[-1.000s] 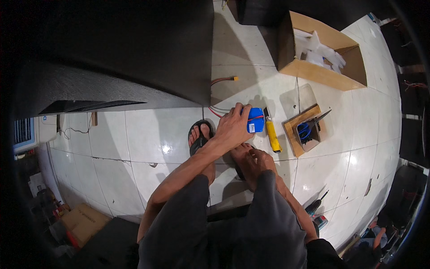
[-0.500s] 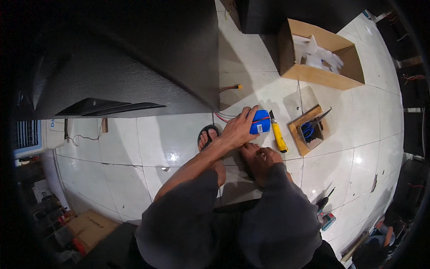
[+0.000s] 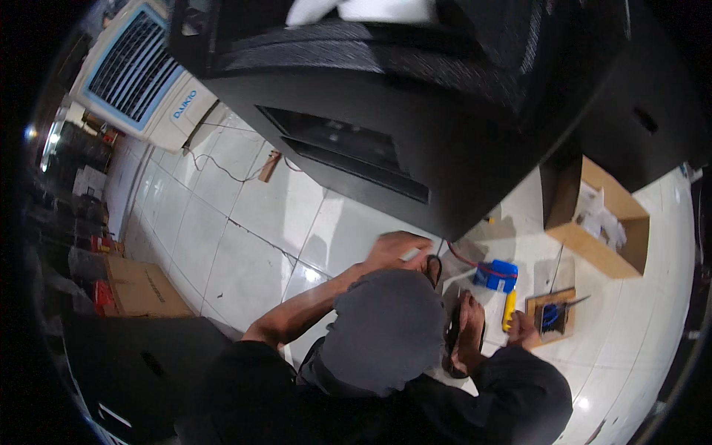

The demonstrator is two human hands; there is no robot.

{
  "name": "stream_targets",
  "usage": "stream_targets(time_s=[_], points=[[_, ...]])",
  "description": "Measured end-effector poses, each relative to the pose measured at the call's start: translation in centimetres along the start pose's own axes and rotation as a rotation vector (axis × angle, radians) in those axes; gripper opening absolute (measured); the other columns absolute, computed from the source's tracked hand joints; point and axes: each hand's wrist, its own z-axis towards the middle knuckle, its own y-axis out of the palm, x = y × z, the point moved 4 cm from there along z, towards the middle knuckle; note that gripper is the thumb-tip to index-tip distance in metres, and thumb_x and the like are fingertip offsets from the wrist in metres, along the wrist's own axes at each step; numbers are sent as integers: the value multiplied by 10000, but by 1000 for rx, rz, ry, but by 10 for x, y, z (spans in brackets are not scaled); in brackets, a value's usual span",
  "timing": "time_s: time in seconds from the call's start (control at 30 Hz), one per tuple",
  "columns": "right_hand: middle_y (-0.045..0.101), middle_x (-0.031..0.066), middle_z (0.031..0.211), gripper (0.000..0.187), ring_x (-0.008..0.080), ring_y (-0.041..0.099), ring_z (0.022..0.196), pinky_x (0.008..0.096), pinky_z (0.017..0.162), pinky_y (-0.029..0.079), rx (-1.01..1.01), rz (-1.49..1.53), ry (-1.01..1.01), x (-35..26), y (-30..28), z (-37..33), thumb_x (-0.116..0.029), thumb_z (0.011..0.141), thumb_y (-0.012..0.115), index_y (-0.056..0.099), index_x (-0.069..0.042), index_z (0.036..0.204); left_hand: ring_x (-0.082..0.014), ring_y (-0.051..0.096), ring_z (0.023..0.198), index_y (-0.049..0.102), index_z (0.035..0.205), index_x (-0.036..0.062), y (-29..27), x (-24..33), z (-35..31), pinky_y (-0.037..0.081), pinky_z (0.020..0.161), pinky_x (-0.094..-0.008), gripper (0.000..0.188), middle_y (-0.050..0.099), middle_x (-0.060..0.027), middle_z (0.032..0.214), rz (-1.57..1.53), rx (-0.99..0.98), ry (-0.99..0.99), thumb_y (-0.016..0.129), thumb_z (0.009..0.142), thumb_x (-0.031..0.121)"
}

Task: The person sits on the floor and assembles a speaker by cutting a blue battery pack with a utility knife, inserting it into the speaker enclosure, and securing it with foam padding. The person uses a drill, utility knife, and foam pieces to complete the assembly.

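Note:
My left hand [image 3: 391,251] is beside my left foot with its fingers bent around a small white piece [image 3: 409,254]. My right hand [image 3: 523,331] is low beside the handle end of a yellow utility knife [image 3: 509,311]; its fingers are small and partly hidden, so a grip on the knife cannot be made out. On the floor past my right foot rests a blue-wrapped battery pack [image 3: 500,273]. Its red lead [image 3: 463,257] runs toward the large black cabinet [image 3: 475,178], and neither hand touches the pack.
Right of the knife, a wooden board [image 3: 565,326] carries a small holder with blue-handled scissors [image 3: 549,314]. A cardboard box [image 3: 593,247] with white scraps stands beyond. At left are an air cooler [image 3: 159,111], a cable with a brown block [image 3: 269,167] and a carton [image 3: 144,285].
My left hand has let go of the battery pack and moved left, now with the white piece. My right hand has moved away from my foot to beside the knife. The view has swung left.

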Motion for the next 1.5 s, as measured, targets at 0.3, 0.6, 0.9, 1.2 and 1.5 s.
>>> stream_targets(time_s=[0.3, 0.6, 0.9, 1.2, 1.5], points=[[673, 166, 1118, 331, 240, 624, 1066, 370, 959, 472, 223, -3, -788, -398, -88, -12, -202, 988, 516, 624, 39, 1187, -270, 539, 1148, 492, 1287, -36, -326, 6, 121, 398, 1019, -395, 555, 584, -167, 1192, 314, 1330, 40, 718, 885, 274], [659, 269, 1058, 644, 306, 679, 930, 376, 796, 522, 334, 242, -1116, -562, 30, -19, -194, 854, 723, 430, 140, 1320, -149, 601, 712, 674, 908, -31, -406, -7, 207, 461, 671, -290, 307, 678, -90, 807, -74, 1033, -254, 771, 743, 209], [701, 244, 921, 455, 326, 718, 849, 375, 772, 540, 524, 193, -1239, -567, -10, 52, -148, 842, 667, 561, 42, 1242, -231, 644, 778, 686, 948, -86, -368, 15, 217, 481, 741, -361, 408, 709, -187, 856, 117, 1154, -158, 769, 729, 248], [682, 256, 1055, 488, 377, 658, 1041, 415, 891, 508, 560, 178, -1172, -560, -12, 77, -138, 806, 706, 561, 5, 1249, -315, 668, 816, 717, 869, -52, -354, 34, 214, 494, 796, -384, 478, 708, -209, 849, 356, 1069, -166, 786, 689, 385], [699, 248, 990, 535, 385, 673, 983, 408, 875, 514, 660, 29, -1150, -556, -10, 88, -395, 817, 671, 655, 8, 1169, -420, 668, 920, 681, 1052, -69, -333, 44, 198, 502, 829, -450, 546, 691, -273, 933, 743, 1325, -83, 722, 785, 405]])
